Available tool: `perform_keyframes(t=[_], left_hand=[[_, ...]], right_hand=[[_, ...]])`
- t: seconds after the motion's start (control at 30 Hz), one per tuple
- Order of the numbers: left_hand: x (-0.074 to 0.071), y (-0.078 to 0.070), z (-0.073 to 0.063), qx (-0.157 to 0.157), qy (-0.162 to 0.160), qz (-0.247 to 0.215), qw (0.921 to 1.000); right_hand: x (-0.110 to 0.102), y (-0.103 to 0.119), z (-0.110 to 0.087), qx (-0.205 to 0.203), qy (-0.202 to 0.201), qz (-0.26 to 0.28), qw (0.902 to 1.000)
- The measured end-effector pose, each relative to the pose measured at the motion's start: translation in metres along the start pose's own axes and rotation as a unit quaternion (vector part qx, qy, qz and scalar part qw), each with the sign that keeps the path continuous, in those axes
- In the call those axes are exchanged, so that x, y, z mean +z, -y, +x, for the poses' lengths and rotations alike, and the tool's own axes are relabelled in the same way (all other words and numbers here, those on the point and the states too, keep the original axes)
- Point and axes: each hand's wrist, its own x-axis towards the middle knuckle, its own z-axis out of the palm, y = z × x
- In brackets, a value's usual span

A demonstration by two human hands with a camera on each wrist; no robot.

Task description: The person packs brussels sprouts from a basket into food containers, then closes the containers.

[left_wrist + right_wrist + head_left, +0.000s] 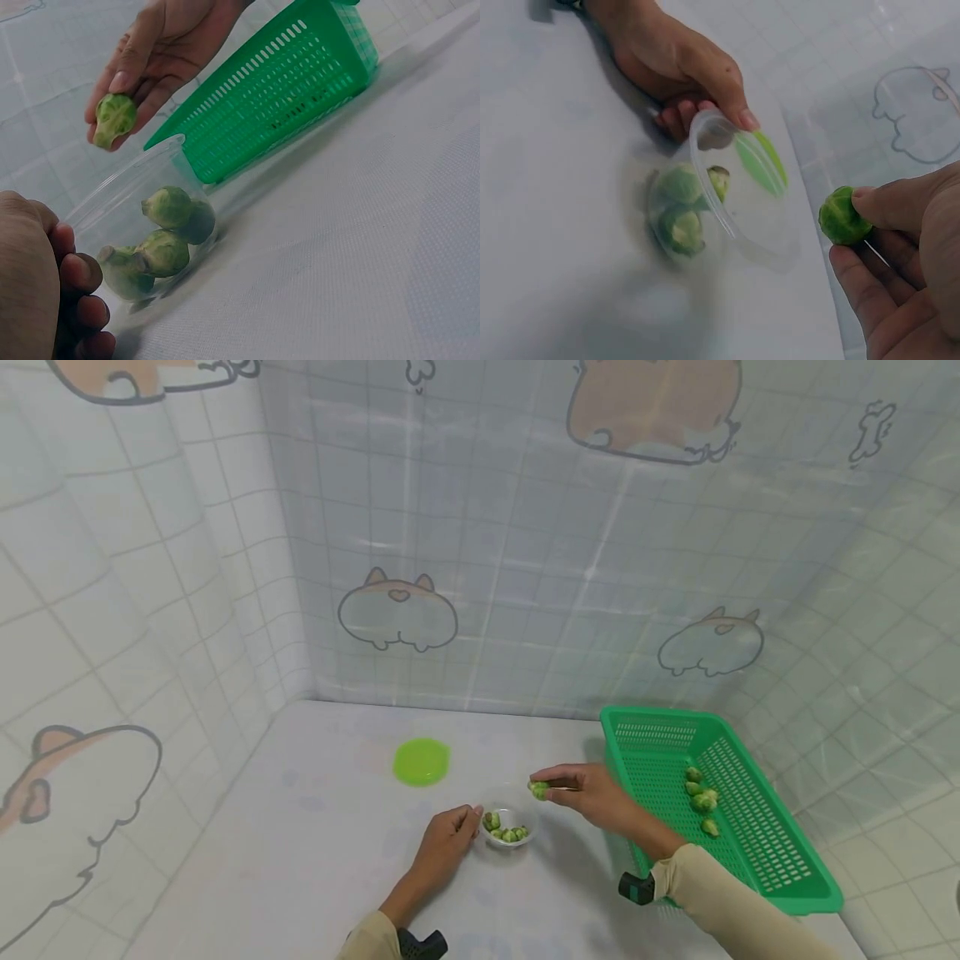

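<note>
My left hand (441, 845) holds the rim of a clear round plastic tub (120, 187), its thumb over the edge and its fingers curled against the outside. Several green Brussels sprouts (166, 208) lie inside the tub. Just above and to the right of it, my right hand (596, 797) pinches one Brussels sprout (844, 216) between thumb and fingertips. That sprout is apart from the tub. Part of the left hand's fingers is hidden behind the tub in the right wrist view.
A green perforated plastic basket (806, 902) stands at the right with several Brussels sprouts (703, 802) in it. A bright green round lid (422, 762) lies flat on the white table (300, 860) behind the tub. Patterned sheeting (525, 568) surrounds the table's back and sides.
</note>
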Motion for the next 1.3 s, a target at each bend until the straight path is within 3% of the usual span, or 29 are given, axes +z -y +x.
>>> perform_keyframes(t=[0.4,1.07,1.3], left_hand=[[0.0,-0.001,0.001,-0.003,0.004,-0.001,1.0],[0.0,-0.002,0.001,-0.005,0.003,0.006,1.0],[0.0,-0.002,0.0,-0.011,0.005,0.001,0.9999]], right_hand=[[0.03,0.004,0.012,-0.018,0.035,-0.006,0.9992],[0.059,0.001,0.02,-0.06,0.024,-0.103,0.9926],[0.062,0.004,0.02,-0.063,0.028,-0.113,0.9912]])
